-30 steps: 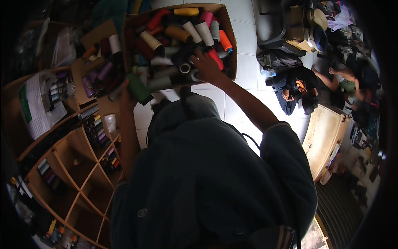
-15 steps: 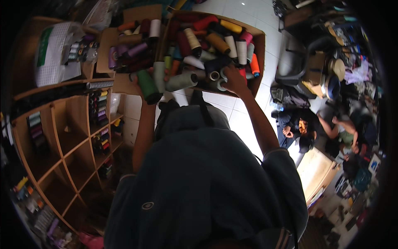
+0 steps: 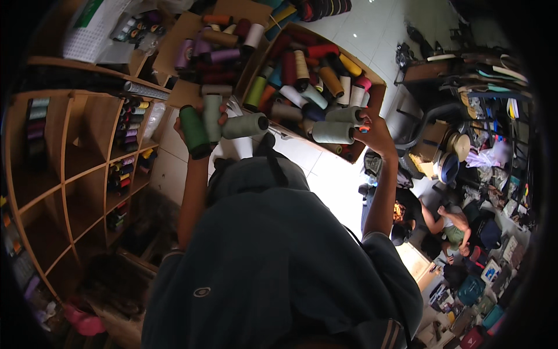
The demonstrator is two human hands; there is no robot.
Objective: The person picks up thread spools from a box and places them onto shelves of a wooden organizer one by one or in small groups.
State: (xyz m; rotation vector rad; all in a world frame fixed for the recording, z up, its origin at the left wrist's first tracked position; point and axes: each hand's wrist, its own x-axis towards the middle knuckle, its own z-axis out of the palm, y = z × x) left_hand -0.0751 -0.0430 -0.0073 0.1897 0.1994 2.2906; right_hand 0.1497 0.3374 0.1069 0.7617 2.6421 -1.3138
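Fingers [image 3: 223, 116] of the left hand [image 3: 178, 127] are curled and clamped on a dark green spool [image 3: 194, 132] and an upright grey-green spool [image 3: 212, 113], with a crosswise grey-green spool [image 3: 243, 125] against the fingertips. The green one's long axis runs up and down, its top leaning left; its neighbour stands nearly vertical; the crosswise one points its dark, hollow end right. On the right hand [image 3: 378, 136], the fingers are bent and closed on the right ends of an upper pale spool [image 3: 342, 114] and a lower pale spool [image 3: 332, 132], both lying sideways, one above the other. This pair overlaps the near edge of an open carton [image 3: 379, 98] full of mixed spools [image 3: 331, 81]; the left-hand group sits left of that edge
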